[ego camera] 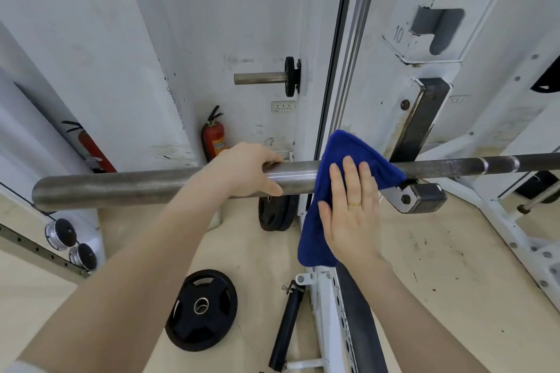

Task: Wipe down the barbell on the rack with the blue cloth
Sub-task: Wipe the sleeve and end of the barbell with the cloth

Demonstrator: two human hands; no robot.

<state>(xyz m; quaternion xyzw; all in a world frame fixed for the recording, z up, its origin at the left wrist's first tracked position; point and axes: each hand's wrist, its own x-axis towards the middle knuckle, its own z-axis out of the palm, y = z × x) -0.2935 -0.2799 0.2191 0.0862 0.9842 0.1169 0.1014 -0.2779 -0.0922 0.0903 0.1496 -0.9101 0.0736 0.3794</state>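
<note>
Gym rack: left hand (245, 169) grips barbell (121, 188), right hand (351, 209) (fingers flat) presses blue cloth (342, 151) on it

The blue cloth (339, 191) is hiding part of the barbell (151, 185), whose far end is running off the right edge

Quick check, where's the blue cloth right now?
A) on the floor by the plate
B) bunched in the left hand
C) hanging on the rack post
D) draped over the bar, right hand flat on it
D: the cloth hangs over the bar with the right hand pressed flat on it; the left hand grips bare bar.
</note>
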